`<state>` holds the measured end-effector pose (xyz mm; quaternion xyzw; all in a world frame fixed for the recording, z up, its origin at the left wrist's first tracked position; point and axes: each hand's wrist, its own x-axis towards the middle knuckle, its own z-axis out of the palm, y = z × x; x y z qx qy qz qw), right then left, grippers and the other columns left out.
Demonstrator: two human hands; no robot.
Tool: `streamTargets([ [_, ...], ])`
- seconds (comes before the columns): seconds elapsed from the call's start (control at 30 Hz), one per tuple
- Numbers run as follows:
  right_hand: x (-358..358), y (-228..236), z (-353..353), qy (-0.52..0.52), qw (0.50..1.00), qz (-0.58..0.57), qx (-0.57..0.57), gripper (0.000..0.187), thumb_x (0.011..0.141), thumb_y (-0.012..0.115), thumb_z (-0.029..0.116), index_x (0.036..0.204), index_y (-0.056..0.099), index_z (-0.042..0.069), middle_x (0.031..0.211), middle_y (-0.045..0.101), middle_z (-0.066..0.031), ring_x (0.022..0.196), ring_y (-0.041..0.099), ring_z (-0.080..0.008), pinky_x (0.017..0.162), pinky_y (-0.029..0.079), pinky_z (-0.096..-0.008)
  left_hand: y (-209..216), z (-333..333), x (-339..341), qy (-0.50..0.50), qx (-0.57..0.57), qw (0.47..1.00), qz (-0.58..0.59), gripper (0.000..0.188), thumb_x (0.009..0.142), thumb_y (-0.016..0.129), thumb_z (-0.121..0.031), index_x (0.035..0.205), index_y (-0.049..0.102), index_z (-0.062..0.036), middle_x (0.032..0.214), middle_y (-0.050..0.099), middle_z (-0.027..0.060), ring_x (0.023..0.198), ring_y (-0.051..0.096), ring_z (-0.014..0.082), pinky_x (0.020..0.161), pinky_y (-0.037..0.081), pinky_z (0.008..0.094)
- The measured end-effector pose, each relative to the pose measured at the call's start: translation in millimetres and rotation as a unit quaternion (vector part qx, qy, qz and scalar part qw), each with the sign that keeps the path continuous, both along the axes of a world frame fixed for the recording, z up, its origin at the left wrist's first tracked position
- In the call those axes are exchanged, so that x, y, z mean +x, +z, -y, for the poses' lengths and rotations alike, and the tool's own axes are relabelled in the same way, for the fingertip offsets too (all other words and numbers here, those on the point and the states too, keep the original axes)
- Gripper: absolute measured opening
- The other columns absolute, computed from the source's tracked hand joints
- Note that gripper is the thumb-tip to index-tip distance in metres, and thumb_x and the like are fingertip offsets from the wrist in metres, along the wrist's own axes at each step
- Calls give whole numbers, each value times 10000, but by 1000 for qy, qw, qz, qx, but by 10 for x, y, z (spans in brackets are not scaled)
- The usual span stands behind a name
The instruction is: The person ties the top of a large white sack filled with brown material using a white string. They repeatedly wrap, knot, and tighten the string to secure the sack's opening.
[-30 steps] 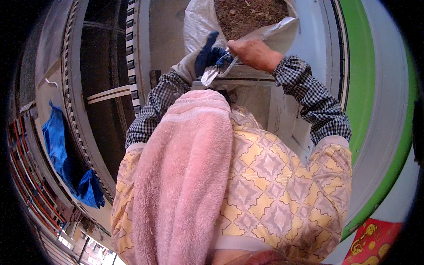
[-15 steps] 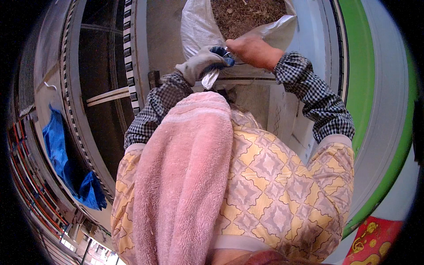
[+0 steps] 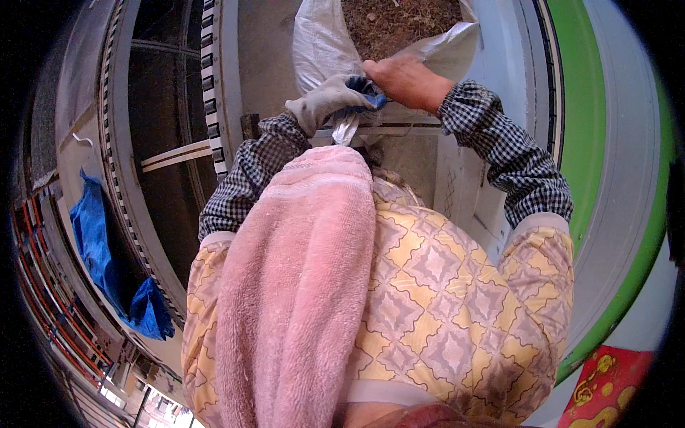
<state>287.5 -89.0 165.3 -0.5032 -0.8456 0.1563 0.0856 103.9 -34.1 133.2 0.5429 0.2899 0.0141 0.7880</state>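
Note:
A white woven sack (image 3: 319,46) stands open at the top of the view, filled with dry brown plant bits (image 3: 401,28). My left hand (image 3: 330,100), in a grey glove with a blue palm, is closed around a gathered part of the sack's near rim. Below that fist hangs a twisted white tail (image 3: 345,128). Bare and curled into a fist, my right hand (image 3: 408,84) grips the rim just to the right, its fingers meeting the gloved ones. Its fingertips are mostly hidden.
A pink towel (image 3: 300,264) hangs down my front. To the left runs a metal frame with a black-and-white toothed edge (image 3: 208,78), with a blue cloth (image 3: 93,221) beyond. A green-edged curved panel (image 3: 581,143) lies right, and a red patterned sheet (image 3: 606,385) lower right.
My left hand has shifted slightly right along the rim, its blue fingers closer under the right fist. The white tail has swung a little right. My right hand stays nearly in place.

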Motion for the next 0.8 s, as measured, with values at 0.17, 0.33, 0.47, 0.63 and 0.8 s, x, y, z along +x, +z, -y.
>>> streamTargets([
  [0.17, -5, 7, -9, -7, 1000, 7, 5, 84, 812, 462, 49, 882, 442, 9, 747, 596, -193, 733, 610, -360, 592, 483, -419, 126, 20, 14, 14, -75, 997, -13, 210, 746, 671, -99, 928, 625, -4, 839, 625, 22, 740, 565, 92, 694, 457, 214],
  [0.33, -20, 8, -8, -9, 1000, -9, 12, 90, 802, 470, 45, 879, 439, 9, 749, 594, -194, 733, 609, -358, 597, 480, -419, 83, 39, 40, 52, -27, 998, 6, 168, 742, 631, -48, 904, 636, -1, 835, 631, 27, 754, 572, 93, 693, 457, 207],
  [0.47, -29, -4, 1, -17, 1000, 12, 3, 103, 795, 483, 40, 883, 439, 9, 748, 594, -195, 726, 611, -359, 591, 480, -422, 77, 46, 44, 42, -55, 998, -10, 186, 745, 626, -28, 929, 633, -3, 846, 633, 25, 766, 571, 90, 703, 456, 209],
  [0.63, -48, -12, 8, -38, 999, 28, 25, 91, 830, 447, 75, 877, 479, 3, 737, 616, -211, 698, 638, -348, 576, 506, -429, 44, 23, 20, 12, -55, 997, 50, 205, 756, 644, -51, 955, 628, -6, 857, 635, 30, 778, 576, 89, 713, 460, 218],
  [0.8, -84, 3, -3, -48, 999, 9, -15, 86, 814, 460, 71, 868, 473, 6, 739, 614, -215, 678, 635, -357, 556, 502, -421, -7, 49, 20, 62, -36, 996, 52, 138, 759, 605, 6, 894, 634, -1, 830, 633, 48, 754, 585, 114, 699, 468, 237],
])
